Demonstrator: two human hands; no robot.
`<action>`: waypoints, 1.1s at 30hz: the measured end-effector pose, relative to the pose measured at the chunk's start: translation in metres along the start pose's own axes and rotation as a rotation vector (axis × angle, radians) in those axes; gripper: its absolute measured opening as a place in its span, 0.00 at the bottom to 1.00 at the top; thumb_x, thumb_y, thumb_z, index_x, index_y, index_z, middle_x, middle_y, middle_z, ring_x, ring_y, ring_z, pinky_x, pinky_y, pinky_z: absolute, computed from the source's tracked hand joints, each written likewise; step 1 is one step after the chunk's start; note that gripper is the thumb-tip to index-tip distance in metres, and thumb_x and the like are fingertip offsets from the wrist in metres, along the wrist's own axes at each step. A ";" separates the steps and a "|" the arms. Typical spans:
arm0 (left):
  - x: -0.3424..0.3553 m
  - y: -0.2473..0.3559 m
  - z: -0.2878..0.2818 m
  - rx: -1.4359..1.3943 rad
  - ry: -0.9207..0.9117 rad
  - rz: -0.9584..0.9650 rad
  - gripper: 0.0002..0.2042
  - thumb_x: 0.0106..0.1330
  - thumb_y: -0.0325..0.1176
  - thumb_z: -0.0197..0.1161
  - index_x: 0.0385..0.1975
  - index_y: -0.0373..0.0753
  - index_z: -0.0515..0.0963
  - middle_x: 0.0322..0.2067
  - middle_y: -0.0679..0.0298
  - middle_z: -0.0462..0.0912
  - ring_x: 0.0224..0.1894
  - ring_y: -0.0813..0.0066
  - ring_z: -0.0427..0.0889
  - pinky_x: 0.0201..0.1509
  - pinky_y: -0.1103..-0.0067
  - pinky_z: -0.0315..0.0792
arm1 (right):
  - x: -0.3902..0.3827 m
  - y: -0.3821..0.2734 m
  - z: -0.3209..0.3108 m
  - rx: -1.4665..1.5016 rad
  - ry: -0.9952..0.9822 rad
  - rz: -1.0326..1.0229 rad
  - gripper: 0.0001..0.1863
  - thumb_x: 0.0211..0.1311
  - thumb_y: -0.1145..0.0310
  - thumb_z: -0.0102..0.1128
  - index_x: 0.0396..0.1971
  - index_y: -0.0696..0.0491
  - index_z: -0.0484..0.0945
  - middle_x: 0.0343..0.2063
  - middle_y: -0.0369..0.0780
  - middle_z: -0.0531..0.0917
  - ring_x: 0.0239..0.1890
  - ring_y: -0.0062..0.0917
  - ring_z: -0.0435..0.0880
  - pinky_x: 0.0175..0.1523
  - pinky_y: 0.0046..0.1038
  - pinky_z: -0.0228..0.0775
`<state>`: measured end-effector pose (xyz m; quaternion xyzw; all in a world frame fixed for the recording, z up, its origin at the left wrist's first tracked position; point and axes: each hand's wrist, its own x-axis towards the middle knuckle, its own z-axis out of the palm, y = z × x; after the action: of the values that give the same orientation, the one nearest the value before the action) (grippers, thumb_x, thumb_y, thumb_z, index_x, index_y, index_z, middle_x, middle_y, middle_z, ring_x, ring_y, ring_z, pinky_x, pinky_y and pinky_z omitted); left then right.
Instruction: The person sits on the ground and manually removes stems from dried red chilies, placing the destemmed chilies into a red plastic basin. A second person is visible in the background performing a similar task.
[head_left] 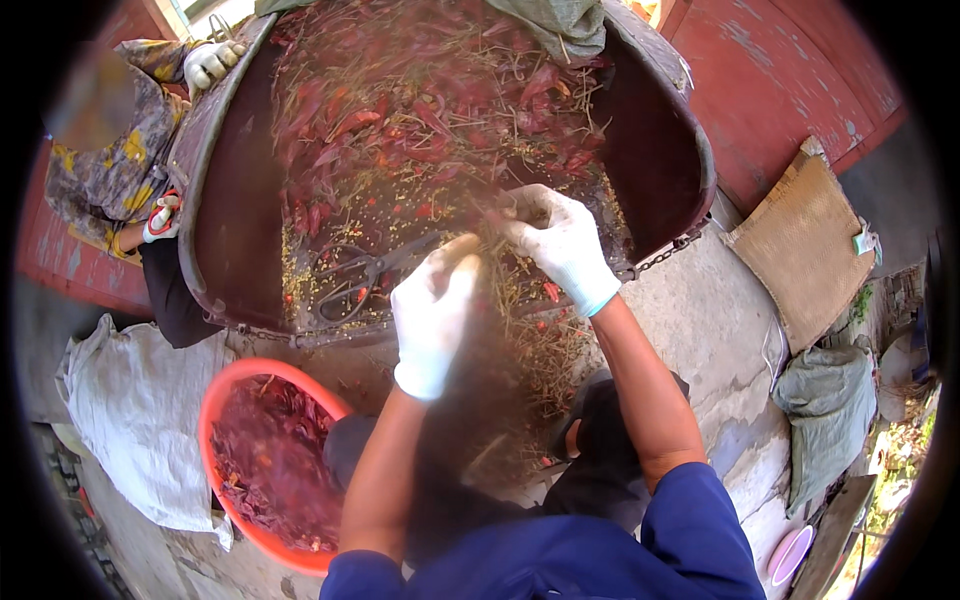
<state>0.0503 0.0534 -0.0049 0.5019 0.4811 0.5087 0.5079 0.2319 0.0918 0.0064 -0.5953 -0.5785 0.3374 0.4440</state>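
Observation:
My left hand (pixel 435 305), in a white glove, has its fingers closed at the near edge of a tangle of dried stems (pixel 490 230). My right hand (pixel 555 245), also gloved, pinches the same tangle just to the right, with bits of dark red pepper among it. Both are over a large maroon metal trough (pixel 650 175) holding dried red peppers (pixel 420 120), stalks and scattered yellow seeds. Black scissors (pixel 365 280) lie in it, left of my hands. A haze over the middle blurs what my fingertips hold.
At left, a co-worker (pixel 115 170) in gloves grips red-handled snips (pixel 162 212). An orange basin (pixel 215 445) of peppers stands by my left leg, beside a white sack (pixel 140 410). At right are a woven mat (pixel 795 250), a grey-green sack (pixel 830 410) and a pink plastic dish (pixel 790 550).

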 end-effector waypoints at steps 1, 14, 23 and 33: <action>-0.001 -0.003 0.000 0.022 0.004 0.028 0.13 0.71 0.28 0.63 0.53 0.34 0.82 0.32 0.71 0.83 0.27 0.89 0.75 0.28 0.87 0.69 | -0.003 0.000 0.002 0.012 0.021 -0.030 0.13 0.54 0.68 0.70 0.41 0.52 0.84 0.33 0.38 0.88 0.36 0.23 0.87 0.45 0.26 0.78; -0.007 -0.001 0.001 0.524 0.060 0.399 0.16 0.67 0.27 0.66 0.54 0.35 0.82 0.35 0.64 0.87 0.28 0.82 0.80 0.36 0.82 0.76 | -0.035 -0.042 0.004 0.339 -0.121 0.186 0.16 0.59 0.70 0.71 0.42 0.63 0.79 0.32 0.43 0.87 0.32 0.20 0.87 0.35 0.23 0.82; -0.015 0.000 -0.003 0.760 0.051 0.492 0.17 0.63 0.32 0.68 0.52 0.40 0.83 0.33 0.58 0.85 0.28 0.70 0.82 0.36 0.77 0.77 | -0.052 -0.031 0.009 0.192 -0.142 0.081 0.11 0.67 0.67 0.62 0.43 0.59 0.81 0.32 0.46 0.88 0.32 0.28 0.89 0.38 0.27 0.81; -0.019 -0.009 -0.004 0.864 -0.066 0.481 0.07 0.60 0.28 0.66 0.37 0.40 0.82 0.28 0.60 0.81 0.28 0.64 0.82 0.34 0.74 0.76 | -0.065 -0.030 0.007 -0.617 -0.018 -0.445 0.10 0.65 0.57 0.62 0.31 0.47 0.82 0.25 0.42 0.82 0.29 0.39 0.85 0.33 0.37 0.76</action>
<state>0.0462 0.0344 -0.0143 0.7791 0.5021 0.3496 0.1364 0.2073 0.0269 0.0237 -0.5580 -0.7718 0.0477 0.3011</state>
